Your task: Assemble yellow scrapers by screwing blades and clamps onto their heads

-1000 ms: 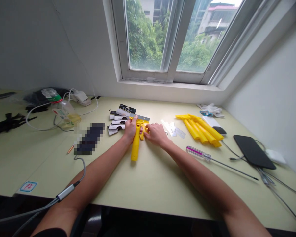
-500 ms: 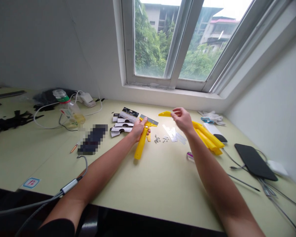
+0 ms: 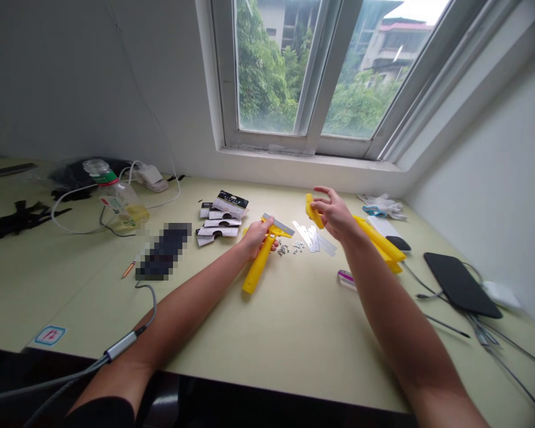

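Note:
My left hand (image 3: pixel 257 238) is closed around the head of a yellow scraper (image 3: pixel 257 267), its thumb on the metal blade (image 3: pixel 282 224) and the handle slanting down toward me. My right hand (image 3: pixel 334 213) pinches a small yellow plastic plate (image 3: pixel 314 211) between thumb and finger, above the table and apart from the scraper. Small screws (image 3: pixel 283 247) and nuts (image 3: pixel 298 245) lie in two little heaps just right of the scraper. Loose metal blades (image 3: pixel 312 238) are spread beyond them. Several yellow handles (image 3: pixel 380 241) lie partly behind my right forearm.
Black-and-white packaging cards (image 3: pixel 220 221) are stacked left of my left hand. A blurred-out dark device (image 3: pixel 164 252), a tilted plastic bottle (image 3: pixel 122 196) and cables stand further left. At right are white gloves (image 3: pixel 386 206), a black power bank (image 3: pixel 461 284) and a purple-and-clear item (image 3: pixel 346 276).
My right hand has turned the yellow plate from lying level to nearly upright. My left hand and the scraper have shifted slightly right. The camera view has moved a little.

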The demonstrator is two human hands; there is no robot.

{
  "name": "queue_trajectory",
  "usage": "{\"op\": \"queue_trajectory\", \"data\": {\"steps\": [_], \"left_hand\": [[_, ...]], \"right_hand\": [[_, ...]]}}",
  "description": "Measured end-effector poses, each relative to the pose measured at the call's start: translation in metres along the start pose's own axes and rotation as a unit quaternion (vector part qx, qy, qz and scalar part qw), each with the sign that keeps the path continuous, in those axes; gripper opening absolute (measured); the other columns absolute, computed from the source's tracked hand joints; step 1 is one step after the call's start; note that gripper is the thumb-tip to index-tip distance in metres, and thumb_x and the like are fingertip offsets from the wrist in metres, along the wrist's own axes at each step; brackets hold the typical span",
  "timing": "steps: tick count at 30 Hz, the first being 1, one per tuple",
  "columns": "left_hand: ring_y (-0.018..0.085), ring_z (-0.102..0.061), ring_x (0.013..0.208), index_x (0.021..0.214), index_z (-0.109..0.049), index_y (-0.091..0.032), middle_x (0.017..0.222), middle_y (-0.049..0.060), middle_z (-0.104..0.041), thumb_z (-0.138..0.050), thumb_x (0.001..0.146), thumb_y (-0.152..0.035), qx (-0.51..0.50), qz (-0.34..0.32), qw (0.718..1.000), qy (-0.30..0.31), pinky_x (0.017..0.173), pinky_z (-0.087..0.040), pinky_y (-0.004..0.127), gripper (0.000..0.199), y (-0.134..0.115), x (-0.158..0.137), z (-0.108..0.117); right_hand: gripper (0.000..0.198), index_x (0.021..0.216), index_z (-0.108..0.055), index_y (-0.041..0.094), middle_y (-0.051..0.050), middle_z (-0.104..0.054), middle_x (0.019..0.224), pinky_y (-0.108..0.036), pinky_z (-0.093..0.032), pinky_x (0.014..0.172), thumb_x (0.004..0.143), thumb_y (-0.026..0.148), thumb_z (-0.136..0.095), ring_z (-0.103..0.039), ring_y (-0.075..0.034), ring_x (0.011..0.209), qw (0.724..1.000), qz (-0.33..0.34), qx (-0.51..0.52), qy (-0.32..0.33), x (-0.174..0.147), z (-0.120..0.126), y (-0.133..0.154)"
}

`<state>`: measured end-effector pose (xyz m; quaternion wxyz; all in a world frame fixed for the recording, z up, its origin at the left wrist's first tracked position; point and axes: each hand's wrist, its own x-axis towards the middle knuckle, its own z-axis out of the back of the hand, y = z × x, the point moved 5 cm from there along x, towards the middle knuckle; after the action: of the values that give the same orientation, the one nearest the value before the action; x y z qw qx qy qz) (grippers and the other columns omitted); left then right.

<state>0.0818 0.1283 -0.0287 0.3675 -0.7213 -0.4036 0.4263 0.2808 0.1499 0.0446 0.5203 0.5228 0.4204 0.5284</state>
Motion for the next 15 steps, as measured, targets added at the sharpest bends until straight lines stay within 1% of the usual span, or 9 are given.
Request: {"op": "queue_trajectory", "data": {"steps": [2, 4, 6, 8, 9, 12, 15], "left_hand": [[0.013, -0.057, 0.045, 0.087, -0.052, -0.015, 0.069, 0.003, -0.057, -0.059, 0.089, -0.042, -0.001, 0.012, 1.0, 0.006, 0.04, -0.045, 0.023, 0.028, 0.0, -0.002, -0.001], [0.012, -0.056, 0.045, 0.088, -0.053, -0.015, 0.07, 0.003, -0.058, -0.063, 0.085, -0.037, 0.001, 0.011, 1.0, 0.009, 0.04, -0.045, 0.022, 0.024, 0.0, -0.003, -0.002], [0.011, -0.056, 0.045, 0.09, -0.053, -0.016, 0.071, 0.002, -0.058, -0.068, 0.081, -0.032, 0.008, 0.0, 1.0, 0.009, 0.039, -0.043, 0.021, 0.024, -0.001, -0.004, -0.003], [0.011, -0.055, 0.044, 0.092, -0.053, -0.016, 0.071, 0.002, -0.058, -0.07, 0.079, -0.03, 0.015, -0.011, 1.0, 0.008, 0.038, -0.042, 0.021, 0.025, -0.001, -0.004, -0.004], [0.011, -0.055, 0.043, 0.092, -0.052, -0.016, 0.07, 0.001, -0.058, -0.07, 0.08, -0.029, 0.018, -0.015, 1.0, 0.007, 0.037, -0.041, 0.02, 0.025, -0.001, -0.004, -0.004], [0.011, -0.054, 0.042, 0.089, -0.051, -0.016, 0.069, 0.002, -0.058, -0.068, 0.082, -0.028, 0.024, -0.023, 0.999, 0.002, 0.037, -0.04, 0.02, 0.022, 0.0, -0.004, -0.004], [0.011, -0.055, 0.042, 0.088, -0.051, -0.016, 0.068, 0.002, -0.059, -0.067, 0.083, -0.028, 0.027, -0.024, 0.999, 0.0, 0.037, -0.041, 0.021, 0.02, 0.001, -0.003, -0.004]], "right_hand": [[0.055, 0.118, -0.057, 0.017, -0.004, -0.065, 0.089, -0.026, -0.053, 0.06, 0.066, 0.03, -0.072, -0.062, -0.013, 0.071, 0.999, -0.01, -0.021, 0.035, -0.004, -0.007, -0.001], [0.045, 0.106, -0.067, 0.014, -0.006, -0.067, 0.084, -0.023, -0.05, 0.054, 0.068, 0.035, -0.075, -0.058, -0.012, 0.066, 0.996, -0.021, -0.054, 0.063, -0.008, -0.012, -0.002], [0.036, 0.098, -0.072, 0.013, -0.004, -0.065, 0.074, -0.02, -0.041, 0.043, 0.07, 0.037, -0.074, -0.052, -0.009, 0.056, 0.992, -0.031, -0.094, 0.081, -0.011, -0.015, -0.003], [0.031, 0.097, -0.073, 0.014, -0.001, -0.059, 0.063, -0.019, -0.032, 0.037, 0.074, 0.035, -0.071, -0.044, -0.006, 0.047, 0.987, -0.036, -0.129, 0.091, -0.014, -0.017, -0.004], [0.028, 0.097, -0.073, 0.015, 0.001, -0.056, 0.059, -0.019, -0.03, 0.036, 0.075, 0.032, -0.07, -0.04, -0.006, 0.044, 0.984, -0.039, -0.143, 0.097, -0.015, -0.018, -0.004], [0.026, 0.098, -0.074, 0.016, 0.004, -0.05, 0.052, -0.02, -0.03, 0.036, 0.074, 0.021, -0.065, -0.038, -0.006, 0.042, 0.976, -0.053, -0.167, 0.128, -0.018, -0.02, -0.002], [0.03, 0.1, -0.074, 0.016, 0.001, -0.058, 0.062, -0.021, -0.038, 0.041, 0.072, 0.016, -0.064, -0.045, -0.007, 0.048, 0.971, -0.058, -0.162, 0.167, -0.022, -0.023, 0.003]]}}
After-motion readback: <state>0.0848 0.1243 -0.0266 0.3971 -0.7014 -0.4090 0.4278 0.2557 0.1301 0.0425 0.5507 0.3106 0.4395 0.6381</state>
